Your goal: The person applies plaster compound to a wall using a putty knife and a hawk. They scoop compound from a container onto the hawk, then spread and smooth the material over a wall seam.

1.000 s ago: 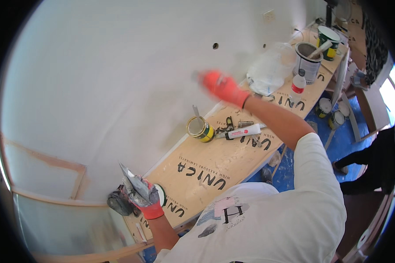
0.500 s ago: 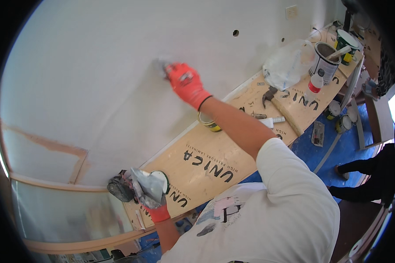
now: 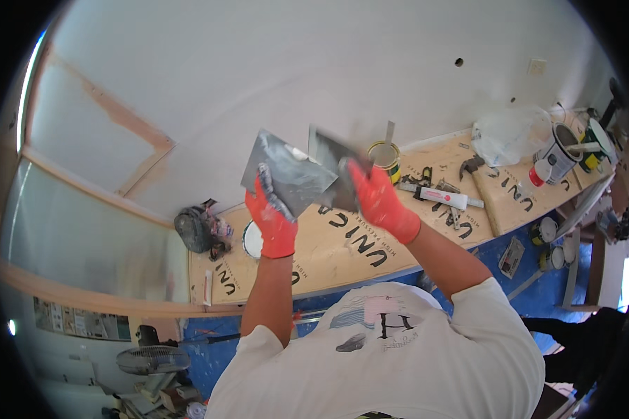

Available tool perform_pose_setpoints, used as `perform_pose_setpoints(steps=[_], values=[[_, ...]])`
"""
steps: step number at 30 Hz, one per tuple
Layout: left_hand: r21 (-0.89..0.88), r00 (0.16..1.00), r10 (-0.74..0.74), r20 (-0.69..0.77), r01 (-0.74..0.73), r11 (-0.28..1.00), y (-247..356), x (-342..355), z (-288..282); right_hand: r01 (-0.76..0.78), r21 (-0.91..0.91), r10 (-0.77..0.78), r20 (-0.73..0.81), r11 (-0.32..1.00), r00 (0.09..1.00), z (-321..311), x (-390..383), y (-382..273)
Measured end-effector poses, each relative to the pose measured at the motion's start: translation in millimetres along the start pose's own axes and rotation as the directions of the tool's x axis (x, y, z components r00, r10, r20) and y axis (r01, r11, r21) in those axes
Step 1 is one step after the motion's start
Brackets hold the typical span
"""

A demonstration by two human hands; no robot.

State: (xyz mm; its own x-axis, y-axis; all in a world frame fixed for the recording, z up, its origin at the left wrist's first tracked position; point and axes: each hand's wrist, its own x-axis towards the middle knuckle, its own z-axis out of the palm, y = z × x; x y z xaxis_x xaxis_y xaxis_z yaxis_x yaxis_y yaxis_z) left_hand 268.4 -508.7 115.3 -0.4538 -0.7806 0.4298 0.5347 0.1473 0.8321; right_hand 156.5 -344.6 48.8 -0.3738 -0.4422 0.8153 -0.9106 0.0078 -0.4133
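Filler-smeared metal plate (image 3: 286, 171) was held up in front of the white wall (image 3: 272, 63), above the long cardboard-covered bench (image 3: 342, 241). It appeared thin, stiff and light, with wet grey compound on its face, so the surface was judged slippery and the edges sharp; the bare lower corner offered the cleanest hold. The left hand (image 3: 271, 213), in an orange glove, was closed on that lower edge, fingers wrapped over the front. The right hand (image 3: 376, 199), also gloved, was closed on a flat steel putty knife (image 3: 332, 157), its blade meeting the plate's right edge; motion blur hid the exact contact. On the bench lay a small open tin (image 3: 384, 157), a white tube (image 3: 444, 197), a hammer (image 3: 470, 166) and a clear plastic bag (image 3: 510, 133). A dark power tool (image 3: 196, 229) sat at the bench's left end. Nothing stood between the hands and the wall.
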Motion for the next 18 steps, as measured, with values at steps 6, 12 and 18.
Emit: perform_pose_setpoints(steps=[6,12,18], values=[[0.092,0.997,-0.014,0.079,0.006,0.996,-7.4,-4.4,-24.6,-0.521,0.46,0.489,0.197,0.719,0.85,-20.7,8.3,-16.0],[0.303,0.995,0.104,0.005,-0.101,0.948,-7.3,-6.4,-9.2,-0.326,0.164,0.18,0.57,0.931,0.802,-16.6,-18.6,-26.3],[0.76,0.734,0.465,0.494,-0.625,0.178,-18.0,-20.7,-23.4,-0.52,0.851,0.741,0.3,0.078,0.601,-35.7,0.2,-37.5]])
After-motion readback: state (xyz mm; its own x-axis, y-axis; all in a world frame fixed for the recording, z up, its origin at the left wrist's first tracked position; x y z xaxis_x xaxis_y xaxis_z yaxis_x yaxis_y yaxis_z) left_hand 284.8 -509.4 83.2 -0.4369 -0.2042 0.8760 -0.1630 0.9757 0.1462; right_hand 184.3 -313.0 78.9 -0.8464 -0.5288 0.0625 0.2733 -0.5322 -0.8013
